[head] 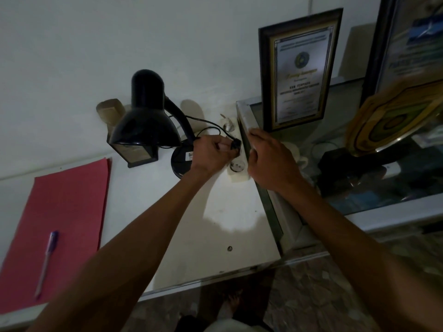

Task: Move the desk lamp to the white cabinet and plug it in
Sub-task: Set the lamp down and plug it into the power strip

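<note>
With my left hand (213, 152) pinching the plug (236, 146) and my right hand (268, 159) apparently steadying the power strip (237, 167), I align the pins squarely before pressing.

Lamp base (180, 164) and glass case (247, 121) flank power strip (237, 168).

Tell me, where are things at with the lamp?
Left hand pinching plug at power strip. Right hand steadying strip. Lamp on white cabinet, unlit.

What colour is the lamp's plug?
Black, seen in the head view: the plug is pinched in the left hand.
</note>
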